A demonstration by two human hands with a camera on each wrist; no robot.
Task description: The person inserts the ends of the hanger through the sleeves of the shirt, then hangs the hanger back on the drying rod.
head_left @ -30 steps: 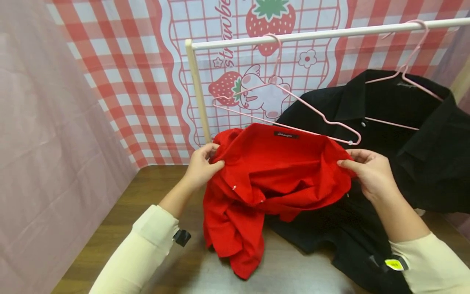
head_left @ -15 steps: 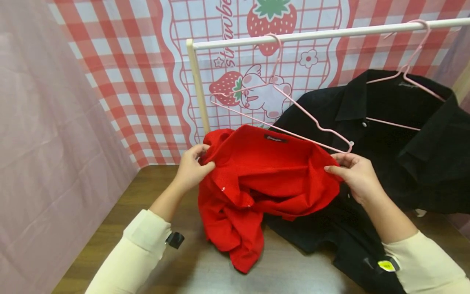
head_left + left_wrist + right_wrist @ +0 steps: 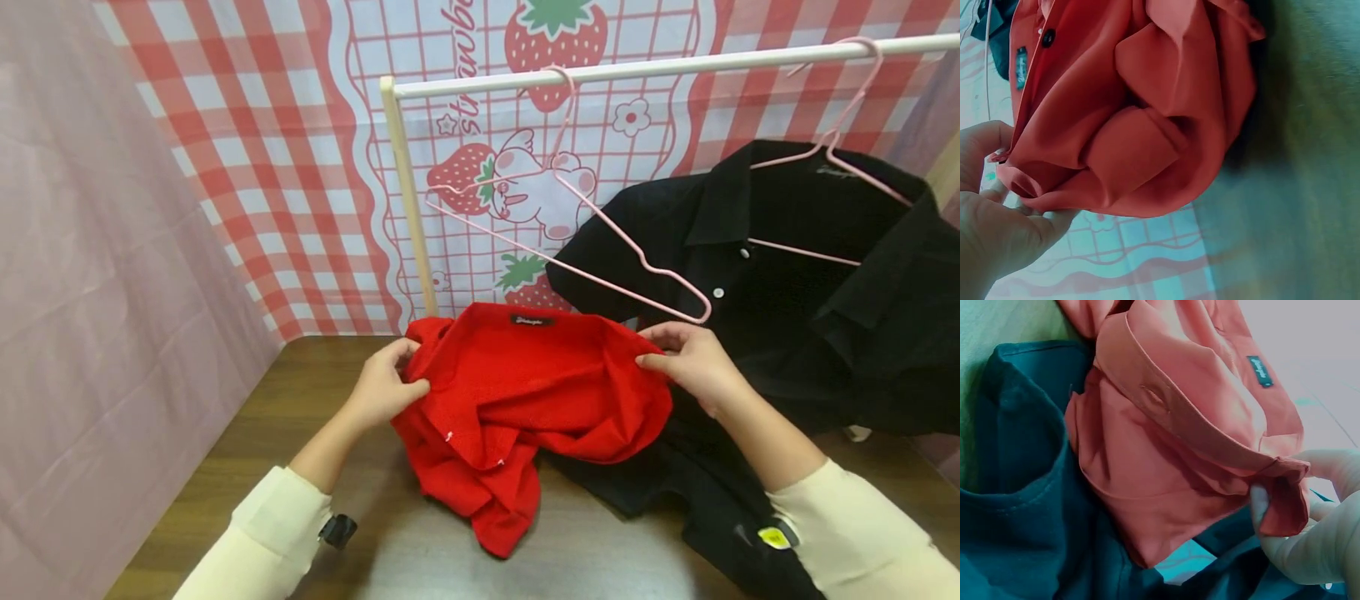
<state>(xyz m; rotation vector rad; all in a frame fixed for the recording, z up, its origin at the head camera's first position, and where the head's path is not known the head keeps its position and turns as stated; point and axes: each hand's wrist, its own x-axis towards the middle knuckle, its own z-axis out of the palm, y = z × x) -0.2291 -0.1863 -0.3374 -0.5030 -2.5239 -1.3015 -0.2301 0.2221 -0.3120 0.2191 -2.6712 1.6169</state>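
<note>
With left grip (image 3: 380,387) and right grip (image 3: 697,365) both pinching it, you are lowering the red shirt (image 3: 525,383) over the bench (image 3: 300,392), its labelled neckline (image 3: 570,327) now sitting just below, and apart from, the bare pink hanger (image 3: 615,227).

To the right of and beyond the right hand's fingers (image 3: 663,333), a black collared cloth shirt with small pale buttons (image 3: 795,333) hangs on a thin pink hanger (image 3: 802,252). Black cloth also spreads below those fingers. Above both hands' fingers runs a slim white rail (image 3: 675,67); its pale wooden post (image 3: 407,183) stands just above the left hand's fingers (image 3: 396,352). Behind, a red-and-white checked backdrop printed with strawberries (image 3: 300,150) rises higher. Left of the left fingers hangs a creased pink curtain (image 3: 97,292); beneath them lies a brown wood-grain tabletop (image 3: 251,446).
</note>
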